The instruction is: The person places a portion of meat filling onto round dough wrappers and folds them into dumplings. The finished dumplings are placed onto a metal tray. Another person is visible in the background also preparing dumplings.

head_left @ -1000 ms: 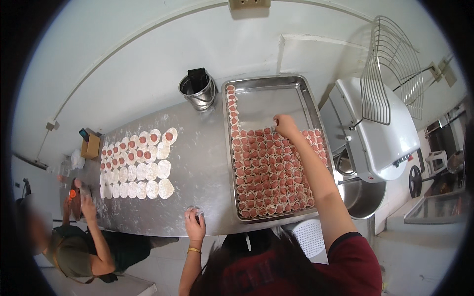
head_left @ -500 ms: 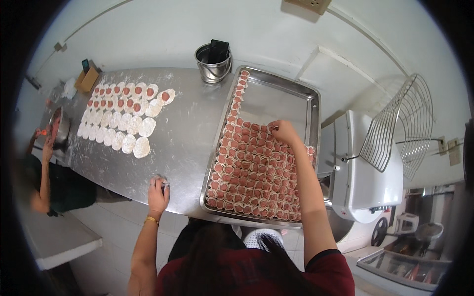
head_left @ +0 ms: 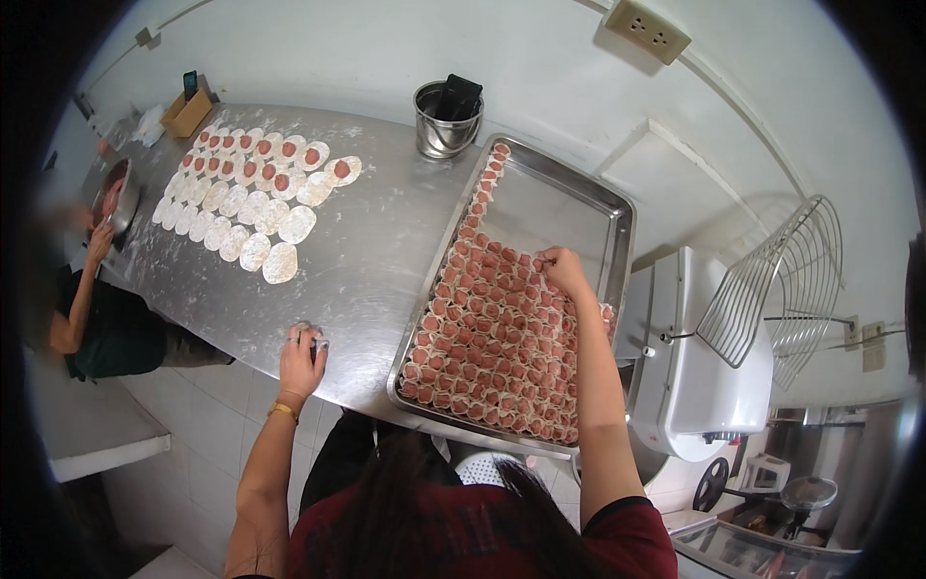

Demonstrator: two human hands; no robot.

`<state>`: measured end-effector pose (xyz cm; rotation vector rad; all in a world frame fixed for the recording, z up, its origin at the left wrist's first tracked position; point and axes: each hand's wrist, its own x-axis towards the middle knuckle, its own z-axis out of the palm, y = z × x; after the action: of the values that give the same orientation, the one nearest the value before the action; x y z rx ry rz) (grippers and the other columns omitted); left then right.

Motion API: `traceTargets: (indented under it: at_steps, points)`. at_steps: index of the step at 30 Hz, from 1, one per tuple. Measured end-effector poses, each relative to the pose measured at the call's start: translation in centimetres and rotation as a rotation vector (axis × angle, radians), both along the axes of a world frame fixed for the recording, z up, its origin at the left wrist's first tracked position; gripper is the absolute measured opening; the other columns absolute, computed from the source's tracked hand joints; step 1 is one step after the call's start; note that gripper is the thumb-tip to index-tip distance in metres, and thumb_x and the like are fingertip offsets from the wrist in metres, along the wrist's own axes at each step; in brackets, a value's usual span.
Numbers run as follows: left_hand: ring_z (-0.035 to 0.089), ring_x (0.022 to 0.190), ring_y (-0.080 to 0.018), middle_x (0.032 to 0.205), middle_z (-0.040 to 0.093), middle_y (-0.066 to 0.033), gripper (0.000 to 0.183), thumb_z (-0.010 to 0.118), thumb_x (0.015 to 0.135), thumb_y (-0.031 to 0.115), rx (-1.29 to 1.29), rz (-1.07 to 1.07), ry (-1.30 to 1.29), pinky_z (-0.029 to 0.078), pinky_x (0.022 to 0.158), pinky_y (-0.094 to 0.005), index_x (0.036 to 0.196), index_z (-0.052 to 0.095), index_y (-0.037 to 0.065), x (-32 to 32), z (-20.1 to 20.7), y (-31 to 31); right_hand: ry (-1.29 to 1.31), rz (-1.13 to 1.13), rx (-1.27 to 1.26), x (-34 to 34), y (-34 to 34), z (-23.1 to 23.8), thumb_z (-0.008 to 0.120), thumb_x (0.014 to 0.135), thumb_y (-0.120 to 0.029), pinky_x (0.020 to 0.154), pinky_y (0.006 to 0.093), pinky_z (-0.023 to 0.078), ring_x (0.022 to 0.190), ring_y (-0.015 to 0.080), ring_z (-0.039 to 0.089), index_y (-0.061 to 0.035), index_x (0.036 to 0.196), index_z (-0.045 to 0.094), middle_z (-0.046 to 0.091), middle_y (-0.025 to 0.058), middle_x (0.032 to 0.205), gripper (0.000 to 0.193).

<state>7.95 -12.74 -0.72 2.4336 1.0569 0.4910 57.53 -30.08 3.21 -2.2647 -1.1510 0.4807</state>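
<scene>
Viewer: a person in a dark red shirt, seen from above, dark hair at the lower edge, both bare forearms reaching up onto a steel table (head_left: 376,251).
Left hand (head_left: 301,359): rests at the near edge of the table, gold bracelet on the wrist, fingers curled together over something small and dark; what it is cannot be told.
Right hand (head_left: 562,271): stretched out over the tray, fingertips pinched together and touching the far row of dumplings.
Tray (head_left: 608,227): a shallow metal rectangle, right of the left hand, its near end at the table edge.
Dumplings (head_left: 492,338): pink-filled pieces packed in tight rows, filling the near two thirds of the tray, with one single line running up its left wall.
Wrappers (head_left: 253,198): pale dough rounds in rows on the floured table, far left; the farther ones carry a pink dab.
Bucket (head_left: 446,125): small metal pail holding a dark tool, beyond the tray.
Other person (head_left: 101,309): at the left end of the table, in a dark top.
Mixer (head_left: 714,376): white machine with a raised wire guard, right of the tray.
</scene>
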Motion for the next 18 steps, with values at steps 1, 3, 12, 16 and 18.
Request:
traceTargets:
  at_steps: [1, 3, 12, 16, 18]
  points:
    - [0.055, 0.093, -0.0381, 0.112, 0.050, -0.0179, 0.027, 0.063, 0.077, 0.013, 0.003, -0.004, -0.002, 0.045, 0.078, -0.0448, 0.101, 0.052, 0.007, 0.0, 0.0, 0.0, -0.011, 0.003, 0.011, 0.0, 0.0, -0.3, 0.058, 0.073, 0.000, 0.075, 0.0359, 0.050, 0.083, 0.0333, 0.065, -0.0023, 0.092, 0.071, 0.067, 0.0181, 0.091, 0.023]
    - [0.055, 0.093, -0.0381, 0.112, 0.050, -0.0179, 0.027, 0.064, 0.077, 0.013, 0.002, -0.005, -0.006, 0.045, 0.078, -0.0447, 0.101, 0.052, 0.007, 0.0, 0.0, 0.1, -0.034, 0.004, 0.037, 0.1, 0.1, -0.7, 0.054, 0.071, 0.003, 0.073, 0.0346, 0.050, 0.079, 0.0308, 0.065, -0.0017, 0.087, 0.071, 0.068, 0.0152, 0.089, 0.023]
    - [0.055, 0.094, -0.0400, 0.111, 0.051, -0.0196, 0.028, 0.065, 0.078, 0.013, 0.045, -0.051, -0.069, 0.046, 0.080, -0.0458, 0.102, 0.052, 0.005, -0.2, 0.0, 0.5, -0.255, -0.111, -0.065, -2.1, 2.0, 1.9, 0.059, 0.071, 0.000, 0.081, 0.0409, 0.050, 0.090, 0.0375, 0.063, -0.0045, 0.099, 0.070, 0.063, 0.0198, 0.106, 0.031]
    - [0.055, 0.096, -0.0400, 0.109, 0.052, -0.0198, 0.026, 0.064, 0.078, 0.012, -0.019, -0.048, -0.109, 0.046, 0.081, -0.0452, 0.101, 0.053, 0.005, -0.5, -0.3, 0.7, -0.263, -0.145, 0.207, -6.3, 9.7, 2.5, 0.057, 0.072, 0.000, 0.086, 0.0410, 0.048, 0.095, 0.0378, 0.060, -0.0049, 0.103, 0.067, 0.061, 0.0190, 0.108, 0.034]
    - [0.055, 0.097, -0.0397, 0.108, 0.053, -0.0196, 0.025, 0.065, 0.078, 0.011, -0.040, -0.057, -0.135, 0.047, 0.082, -0.0449, 0.100, 0.053, 0.005, -0.6, -0.5, 0.8, -0.174, 0.032, 0.402, -9.6, 15.5, 1.4, 0.056, 0.073, 0.000, 0.088, 0.0405, 0.047, 0.096, 0.0375, 0.059, -0.0043, 0.103, 0.067, 0.062, 0.0183, 0.105, 0.032]
